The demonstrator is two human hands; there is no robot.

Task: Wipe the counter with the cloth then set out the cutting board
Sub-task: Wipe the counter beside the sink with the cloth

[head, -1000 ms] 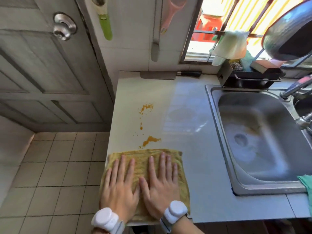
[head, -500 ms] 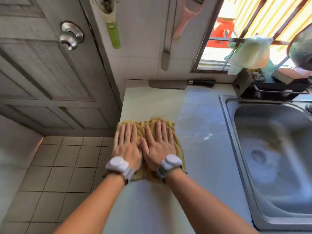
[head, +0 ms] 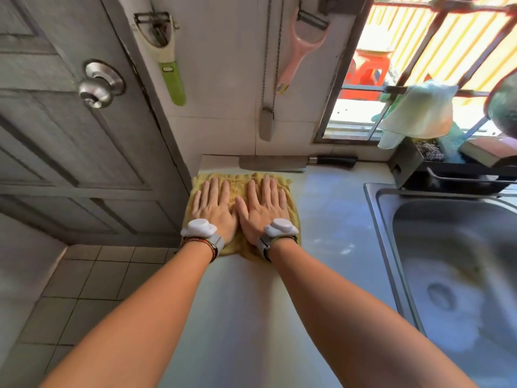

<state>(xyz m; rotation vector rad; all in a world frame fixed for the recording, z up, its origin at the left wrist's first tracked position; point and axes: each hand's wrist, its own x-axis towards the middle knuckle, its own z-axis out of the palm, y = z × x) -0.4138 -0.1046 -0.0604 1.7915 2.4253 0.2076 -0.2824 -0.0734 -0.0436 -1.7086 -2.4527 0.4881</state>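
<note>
A yellow terry cloth (head: 293,211) lies spread at the far left of the pale grey counter (head: 330,242), close to the back wall. Both palms press flat on it, side by side with the thumbs touching. My left hand (head: 214,210) covers the cloth's left half, near the counter's left edge. My right hand (head: 264,210) covers the right half. All fingers are stretched out and slightly apart, gripping nothing. The counter behind my wrists shows no stains. No cutting board shows in this view.
A cleaver (head: 268,163) lies along the back wall just beyond the cloth. A steel sink (head: 453,275) fills the right side, with a black rack (head: 447,175) behind it. A green peeler (head: 171,77) and pink tool (head: 300,51) hang above. A grey door (head: 70,163) borders the left.
Both hands have pushed the cloth away from me, from the counter's front edge to near the back wall. The orange stains seen a second ago no longer show.
</note>
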